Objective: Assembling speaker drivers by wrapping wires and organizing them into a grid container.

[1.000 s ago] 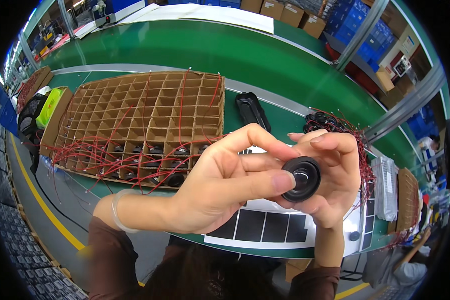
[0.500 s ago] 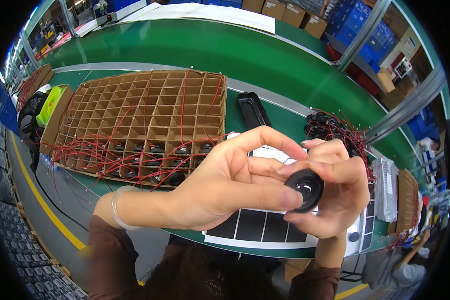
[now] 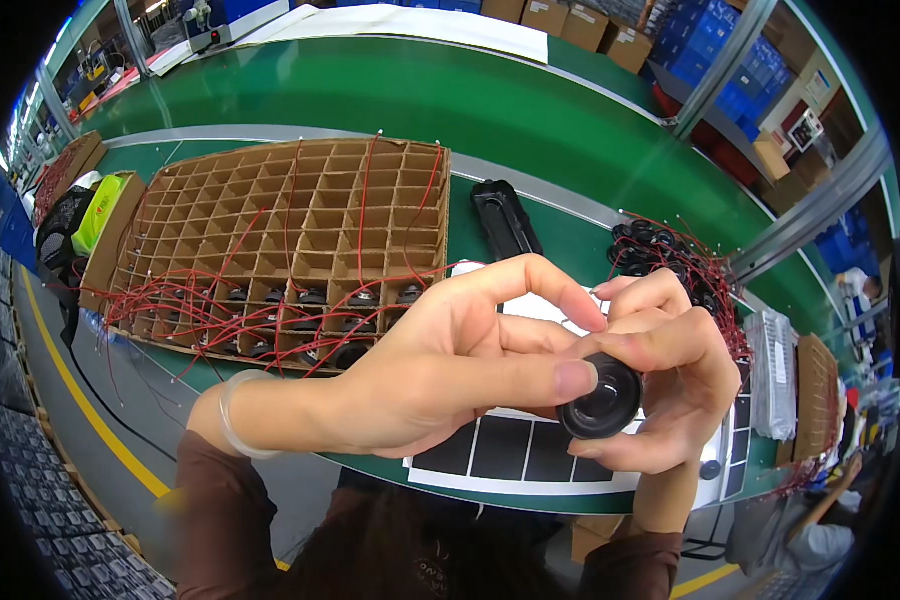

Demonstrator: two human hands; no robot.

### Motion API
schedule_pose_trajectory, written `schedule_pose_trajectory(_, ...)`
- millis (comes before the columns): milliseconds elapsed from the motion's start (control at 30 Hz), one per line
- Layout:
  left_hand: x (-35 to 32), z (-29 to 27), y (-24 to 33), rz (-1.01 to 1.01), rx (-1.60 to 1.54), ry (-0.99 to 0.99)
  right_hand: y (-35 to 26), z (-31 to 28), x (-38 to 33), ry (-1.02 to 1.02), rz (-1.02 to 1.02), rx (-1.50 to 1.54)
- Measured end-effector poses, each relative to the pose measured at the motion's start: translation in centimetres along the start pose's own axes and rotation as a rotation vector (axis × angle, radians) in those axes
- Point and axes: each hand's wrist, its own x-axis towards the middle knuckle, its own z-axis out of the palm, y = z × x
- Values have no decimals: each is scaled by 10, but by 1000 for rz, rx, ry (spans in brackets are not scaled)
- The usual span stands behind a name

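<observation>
Both my hands meet around a small round black speaker (image 3: 610,412) at the middle right, its dished face turned up toward the camera. My left hand (image 3: 440,375) presses its thumb on the speaker's upper left edge; its other fingers curl behind, partly hidden. From the right side, my right hand (image 3: 685,385) grips the rim between its thumb below and bent fingers above. Under the hands lies a white sheet with black rectangles (image 3: 500,448). To the left stands a cardboard divider box (image 3: 270,215); its near compartments hold several speakers (image 3: 313,298) with red wires.
Behind my hands lies a long black moulded part (image 3: 507,220). A heap of black speakers with red wires (image 3: 665,255) sits to the right, beside clear plastic trays (image 3: 770,375). A green conveyor belt (image 3: 370,85) runs along the back. A metal post (image 3: 725,70) rises at the right.
The speaker has tilted and sunk slightly, so its face now looks rounder. My left thumb has shifted from over its face to its upper left edge.
</observation>
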Motion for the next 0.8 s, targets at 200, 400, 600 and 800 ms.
schedule_pose_trajectory(200, 1, -1, 6, -5, 131, -13, 2, -1, 3, -142, -61, -148)
schedule_pose_trajectory(400, 2, 1, 9, -73, 42, 74, 7, 0, 1, -95, -10, -57)
schedule_pose_trajectory(600, 4, -4, 7, -44, 35, -52, 7, -2, 1, -52, 38, 117)
schedule_pose_trajectory(800, 3, -2, 6, 15, 120, -67, 9, -1, 0, -41, 28, 188)
